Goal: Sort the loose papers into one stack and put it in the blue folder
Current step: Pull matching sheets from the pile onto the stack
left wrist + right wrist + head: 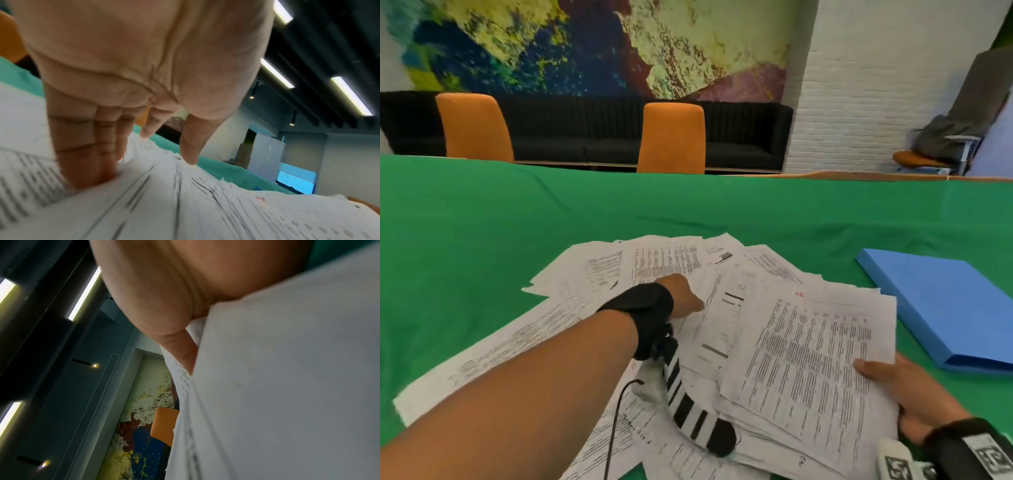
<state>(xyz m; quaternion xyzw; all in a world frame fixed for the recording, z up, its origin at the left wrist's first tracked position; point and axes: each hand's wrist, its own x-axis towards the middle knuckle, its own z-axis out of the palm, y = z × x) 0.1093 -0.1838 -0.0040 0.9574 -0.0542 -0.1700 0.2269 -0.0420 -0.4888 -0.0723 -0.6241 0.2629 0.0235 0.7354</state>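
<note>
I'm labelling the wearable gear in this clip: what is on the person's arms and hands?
Both forearms are bare, no sleeves. Left hand: black wrist wrap, a black-and-white striped unit under the wrist, a thin black cable. Right hand: black wrap with square black-and-white code markers.

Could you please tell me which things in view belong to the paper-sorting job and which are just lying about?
Job:
loose papers, spread over the green table
gathered stack, gripped by the right hand
blue folder, closed
left hand, fingers pressing on the sheets

Lying about:
orange chairs
black sofa
</note>
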